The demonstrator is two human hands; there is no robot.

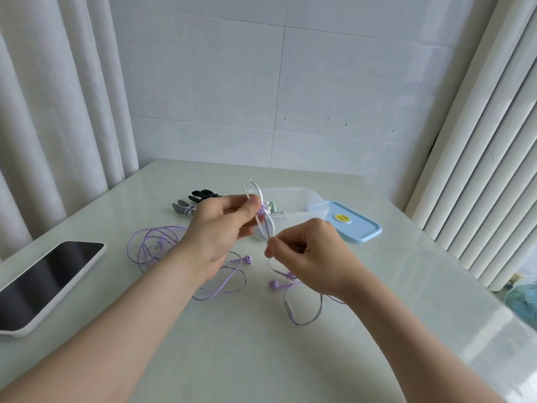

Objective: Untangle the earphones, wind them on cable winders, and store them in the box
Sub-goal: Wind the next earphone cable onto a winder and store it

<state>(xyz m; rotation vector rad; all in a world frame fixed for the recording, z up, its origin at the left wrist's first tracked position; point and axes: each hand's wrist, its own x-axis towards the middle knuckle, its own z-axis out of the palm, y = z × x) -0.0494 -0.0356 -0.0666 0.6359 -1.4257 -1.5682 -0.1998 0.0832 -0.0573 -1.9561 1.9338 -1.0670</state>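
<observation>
Nearest, two bare forearms reach in from the bottom edge, and at the left edge we see a dark-screened phone (49,283) in a white case, cut off by the frame. Between the arms the purple earphones (248,259) lie loose on the pale tabletop (261,359): one coil sits left of the left wrist, while two earbuds and more loops lie beneath both hands, partly hidden by the arms. Above them the right hand (308,251) pinches a strand of the cable between thumb and forefinger, its other fingers (312,232) curled. The strand rises to the left hand (220,228), which grips a white cable winder (258,191) with purple turns around its middle and two thin prongs standing up. We cannot count the turns. Behind the hands stands a clear box (299,199) holding something pale green, too hidden to name. A blue lid (354,225) lies flat just right of it. Grey and black winders (186,209) lie farther left, partly behind the left hand.
</observation>
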